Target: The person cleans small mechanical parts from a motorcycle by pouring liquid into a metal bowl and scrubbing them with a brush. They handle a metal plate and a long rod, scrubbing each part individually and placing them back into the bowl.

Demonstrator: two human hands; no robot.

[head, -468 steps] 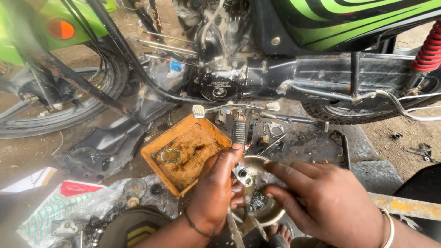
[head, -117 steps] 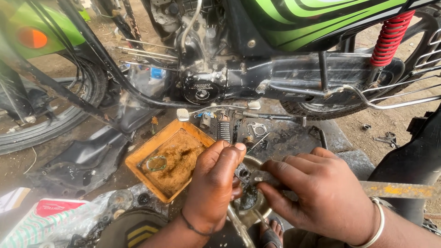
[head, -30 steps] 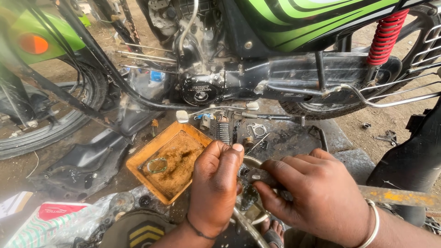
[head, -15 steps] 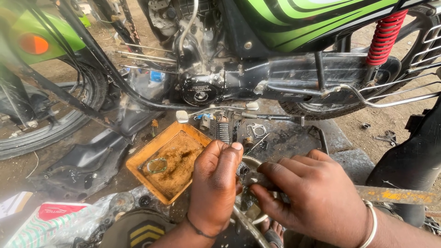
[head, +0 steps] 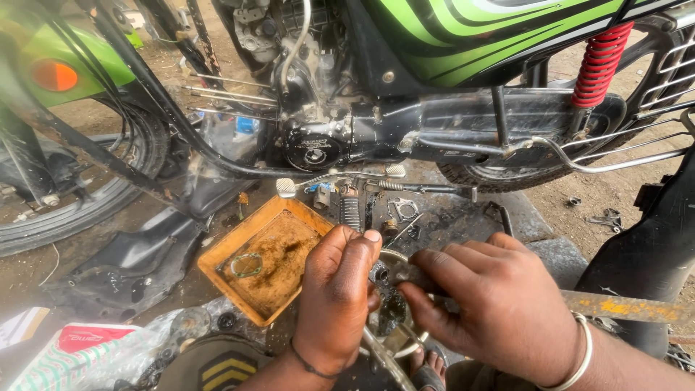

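Observation:
My left hand (head: 335, 297) and my right hand (head: 492, 304) meet low in the middle of the head view, over a round metal bowl (head: 397, 340) with dark oily parts in it. Between their fingers they grip a small grey metal engine part (head: 399, 274), mostly covered by the fingers. The left thumb points up at the part's left side. A bangle sits on my right wrist and a thin dark band on my left. Just left of my hands lies an orange tray (head: 217, 269) with brown sludge and a thin ring gasket in it.
A green and black motorcycle (head: 463, 43) stands across the back, with its engine (head: 313, 145), red shock spring (head: 598, 65) and both wheels. Bolts, a spring and small parts lie on a dark slab (head: 434, 213). A black plastic cover (head: 130, 264) and bags lie left.
My hands stay on the small part over the bowl. The right fingers have shifted slightly along it, and the view has barely moved.

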